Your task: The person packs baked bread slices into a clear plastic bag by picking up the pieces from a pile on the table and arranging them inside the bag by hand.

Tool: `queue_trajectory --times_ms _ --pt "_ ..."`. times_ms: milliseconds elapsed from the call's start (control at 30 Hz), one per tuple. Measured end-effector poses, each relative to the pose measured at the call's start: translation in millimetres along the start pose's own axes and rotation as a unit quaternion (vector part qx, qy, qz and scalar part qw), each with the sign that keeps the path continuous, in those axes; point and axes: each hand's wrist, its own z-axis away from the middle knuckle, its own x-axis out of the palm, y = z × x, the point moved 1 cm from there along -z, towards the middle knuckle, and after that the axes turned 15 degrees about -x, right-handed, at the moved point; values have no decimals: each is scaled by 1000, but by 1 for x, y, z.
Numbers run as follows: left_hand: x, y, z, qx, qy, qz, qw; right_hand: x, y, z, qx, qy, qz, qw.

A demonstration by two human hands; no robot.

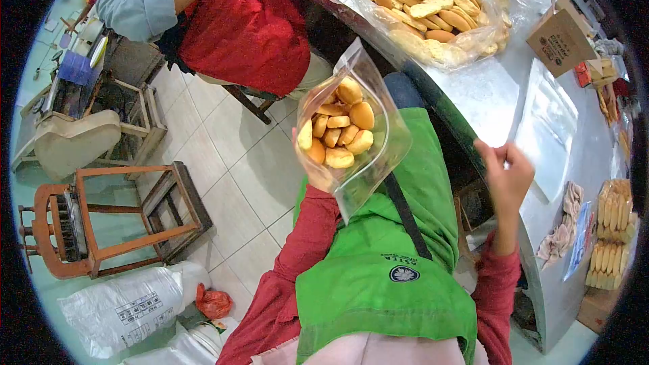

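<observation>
A clear zip pouch [389, 125] stands open in front of my green apron, with several golden-brown pieces of bread [340, 122] inside. My left hand [316, 170] grips this pouch from its left side and below; most of the fingers are hidden behind it. Over the table edge to the right is my right hand [507, 174], its fingers curled and slightly blurred, with nothing visible in them. At the top of the table, a large clear plastic bag [449, 61] lies open around a heap of similar, longer bread pieces [433, 3].
Flat clear pouches [549, 128] lie on the metal table [483, 108], near a cardboard box [560, 40] and a crumpled cloth [564, 223]. Packed bread [612, 230] sits at far right. A co-worker in a red apron [247, 37] is at upper left. A wooden chair frame [128, 220] stands left.
</observation>
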Motion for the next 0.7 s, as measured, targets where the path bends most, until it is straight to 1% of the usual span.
queue_trajectory --times_ms 33,67,100,133,200,267,300,333,367,400,433,467,500,533,567,600,633,667,700 --pt "0 -1 1 -22 -3 35 999 8 12 24 -15 15 76 997" --pt "-1 -2 2 -45 -8 78 996 20 20 48 -51 42 27 997" --pt "0 -3 2 -64 -13 120 991 25 29 69 -185 25 -5 982" --pt "1 -6 1 -81 -16 167 982 29 22 88 -210 -90 -45 972" --pt "3 -10 4 -112 -17 253 961 50 27 149 -160 -173 -100 967" --pt "7 -13 5 -132 -19 312 941 32 48 170 -81 -191 -87 974" --pt "6 -16 4 -134 -16 334 933 22 60 169 -25 -258 -67 963" --pt "7 -18 4 -134 -14 340 931 11 72 169 26 -327 -41 944" --pt "8 -20 3 -134 -16 347 928 -6 82 153 87 -442 3 893" --pt "10 -22 3 -144 -3 378 915 -21 95 143 146 -547 48 823" --pt "12 -25 6 -124 4 341 932 -33 109 139 -77 -380 -8 922" --pt "14 -29 11 -103 14 303 947 -40 87 104 -127 -262 -47 956" --pt "21 -31 15 -90 19 240 966 -47 56 71 -81 -179 -101 975" --pt "28 -34 19 -76 27 177 981 -66 18 33 -73 -165 -104 978" --pt "43 -39 24 -68 29 93 993 -79 -14 5 -143 -95 -116 978" --pt "58 -46 29 -58 30 9 998 -91 -46 -16 -193 -47 -112 974" --pt "66 -51 32 -47 33 -74 996 -98 -66 -33 -266 -9 -133 955" --pt "69 -54 32 -73 23 -54 996 -104 -86 -46 -320 -22 -172 931" --pt "69 -66 32 -76 -7 -6 997 -112 -105 -60 -398 -54 -157 902"
